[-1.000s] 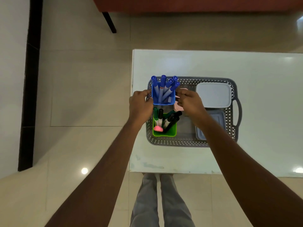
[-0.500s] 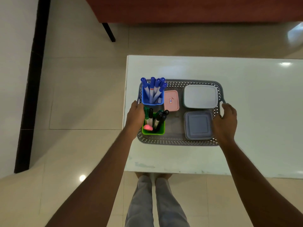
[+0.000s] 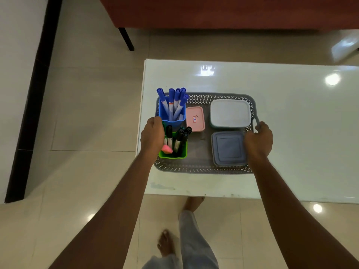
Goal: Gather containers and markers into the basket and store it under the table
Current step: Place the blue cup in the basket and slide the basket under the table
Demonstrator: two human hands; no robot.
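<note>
Gathering looks done: marker cups (image 3: 171, 121) and lidded containers (image 3: 230, 113) sit in basket (image 3: 202, 168), near-left on table (image 3: 301, 133). Left hand (image 3: 152, 135) and right hand (image 3: 258, 139) have fingers clamped on basket's ends. Step: lift-off. Next needs a level carry down under the table, cups upright.

The grey perforated plastic basket (image 3: 204, 168) shows a lattice pattern of small pale holes along its walls, over a plain grey floor. The blue square plastic cup (image 3: 172, 121) carries 5 blue-capped markers (image 3: 171, 105) with pale barrels, 1 of them ringed in orange. The green square plastic cup (image 3: 175, 154) carries black-capped markers (image 3: 180, 137) and a pink-tipped marker (image 3: 167, 149). The pink lidded plastic box (image 3: 195, 119) bears a small white label edged in red. The white lidded plastic container (image 3: 230, 113) is plain, as is the slate-blue lidded plastic container (image 3: 228, 148). The glossy white bench (image 3: 301, 133) stands on beige floor tiles (image 3: 87, 113).
</note>
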